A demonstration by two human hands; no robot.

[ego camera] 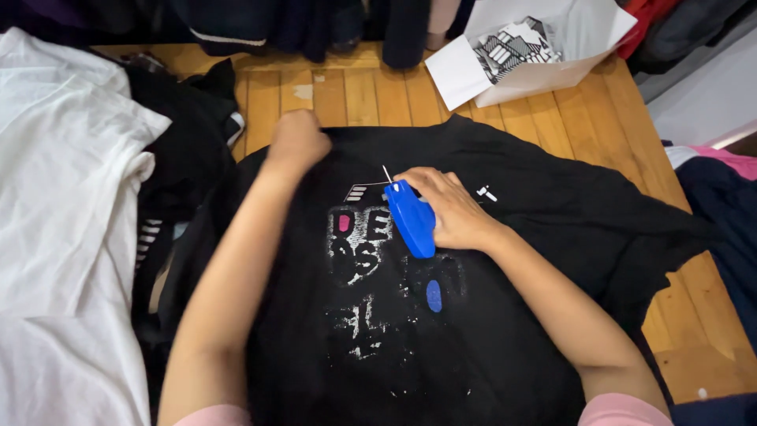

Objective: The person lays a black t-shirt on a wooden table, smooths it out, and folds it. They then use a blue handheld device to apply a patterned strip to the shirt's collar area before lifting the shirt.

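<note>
A black shirt (536, 205) with a white, pink and blue print lies spread on a wooden table (599, 118). My right hand (449, 207) grips a blue tagging tool (412, 218) whose thin needle points up-left onto the cloth beside a small striped tag (356, 192). My left hand (296, 140) is closed on the shirt's fabric near its top edge, to the left of the tool.
An open white cardboard box (544, 75) of black-and-white tags (516, 46) stands at the back right. White garments (63, 213) are piled at the left over more black clothing (185, 150). Dark clothes hang along the back, and pink and dark cloth (725, 181) lies at the right.
</note>
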